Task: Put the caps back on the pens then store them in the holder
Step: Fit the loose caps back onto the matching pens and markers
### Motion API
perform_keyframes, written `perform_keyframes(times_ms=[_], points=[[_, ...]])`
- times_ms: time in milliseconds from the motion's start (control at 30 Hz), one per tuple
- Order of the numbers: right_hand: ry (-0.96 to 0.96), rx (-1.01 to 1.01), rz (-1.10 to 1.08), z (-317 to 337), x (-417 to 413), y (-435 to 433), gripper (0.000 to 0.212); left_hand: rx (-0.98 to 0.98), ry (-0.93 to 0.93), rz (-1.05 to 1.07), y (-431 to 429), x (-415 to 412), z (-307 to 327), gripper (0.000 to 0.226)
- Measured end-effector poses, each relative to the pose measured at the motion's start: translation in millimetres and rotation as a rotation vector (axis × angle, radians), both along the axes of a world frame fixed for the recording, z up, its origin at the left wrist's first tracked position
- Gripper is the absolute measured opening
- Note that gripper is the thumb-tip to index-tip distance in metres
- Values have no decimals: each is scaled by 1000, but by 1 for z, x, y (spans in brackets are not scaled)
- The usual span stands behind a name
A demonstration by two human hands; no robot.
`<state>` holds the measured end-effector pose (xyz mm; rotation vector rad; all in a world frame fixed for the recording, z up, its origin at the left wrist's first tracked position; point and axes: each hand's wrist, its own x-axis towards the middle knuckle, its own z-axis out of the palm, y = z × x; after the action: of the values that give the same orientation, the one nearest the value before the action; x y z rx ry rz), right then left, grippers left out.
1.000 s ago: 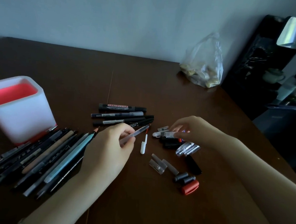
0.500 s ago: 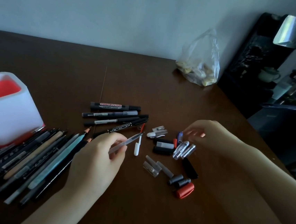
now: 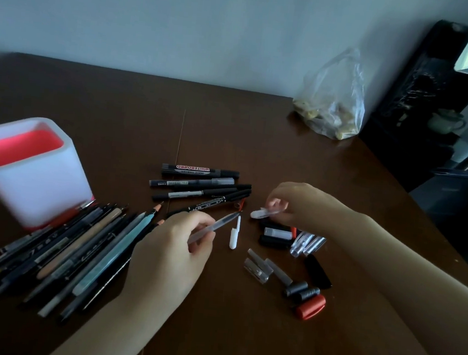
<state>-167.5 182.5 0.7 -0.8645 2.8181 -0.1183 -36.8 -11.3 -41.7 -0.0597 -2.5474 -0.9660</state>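
I note the holder [image 3: 34,186] is blurred, its left side cut off by the frame edge. The pen pile [image 3: 76,256] runs out of frame at lower left. The left hand [image 3: 168,257] covers the clear pen [image 3: 217,224] at its rear; the right hand [image 3: 301,204] hides part of the cap [image 3: 260,213].

Open tabletop [image 3: 133,139] between holder [image 3: 40,187] and marker row [image 3: 200,185]; pen heap [image 3: 77,251] at the holder's front

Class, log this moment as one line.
left hand holds uncapped translucent pen | right hand pinches whitish plastic cap | white red-lined holder: no pens visible
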Motion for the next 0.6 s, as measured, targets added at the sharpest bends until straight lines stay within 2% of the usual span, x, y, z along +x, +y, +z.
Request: perform_keyframes(times_ms=[100,600], points=[[45,26,-24,-1,1,4,22,12,15,30,-2,0,3,18],[-8,39,-68,4,25,27,31,-3,-2,63,-3,0,4,17]])
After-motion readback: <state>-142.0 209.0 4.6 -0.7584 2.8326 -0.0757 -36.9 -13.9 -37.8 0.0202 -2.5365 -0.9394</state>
